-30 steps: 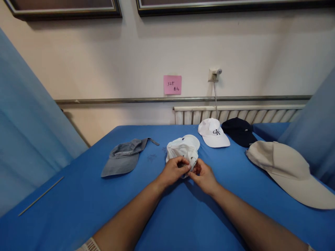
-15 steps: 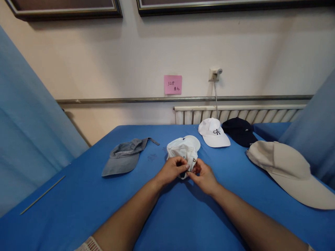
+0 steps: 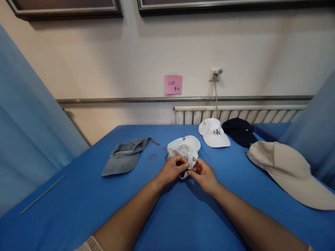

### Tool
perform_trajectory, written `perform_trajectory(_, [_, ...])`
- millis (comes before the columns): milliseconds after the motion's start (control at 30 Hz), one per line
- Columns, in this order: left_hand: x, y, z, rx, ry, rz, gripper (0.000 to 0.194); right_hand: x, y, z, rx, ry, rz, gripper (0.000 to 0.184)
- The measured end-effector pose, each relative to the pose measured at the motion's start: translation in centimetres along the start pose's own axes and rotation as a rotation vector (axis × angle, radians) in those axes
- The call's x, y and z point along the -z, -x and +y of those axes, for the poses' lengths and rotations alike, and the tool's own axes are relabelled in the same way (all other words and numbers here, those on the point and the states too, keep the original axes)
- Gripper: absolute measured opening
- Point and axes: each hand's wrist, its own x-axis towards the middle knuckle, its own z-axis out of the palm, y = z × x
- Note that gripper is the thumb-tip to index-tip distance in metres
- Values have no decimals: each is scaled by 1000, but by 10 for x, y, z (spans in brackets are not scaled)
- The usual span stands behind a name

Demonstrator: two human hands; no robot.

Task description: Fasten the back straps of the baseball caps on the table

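A pale, off-white baseball cap (image 3: 180, 146) lies on the blue-covered table, its brim pointing away from me and its back opening towards me. My left hand (image 3: 174, 168) pinches the rear strap area from the left with thumb and forefinger. From the right, my right hand (image 3: 203, 175) is closed on the same strap, fingertips nearly meeting those of the left. A small metal buckle (image 3: 194, 159) shows on the strap just above my right fingers. The strap's end is mostly hidden by my fingers.
Left of my hands lies a grey cap (image 3: 123, 158) with its strap loose, and a thin stick (image 3: 43, 194). To the right are a white cap (image 3: 213, 132), a dark navy cap (image 3: 239, 130) and a large beige cap (image 3: 288, 167). A radiator (image 3: 240, 113) stands behind the table.
The buckle on the pale cap's strap has tilted slightly. Both hands stay at the strap, with barely any movement of the fingers.
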Motion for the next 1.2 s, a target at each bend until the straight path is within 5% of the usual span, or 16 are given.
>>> perform_trajectory(1200, [5, -2, -6, 11, 34, -18, 36, 9, -6, -3, -100, -263, -34, 48])
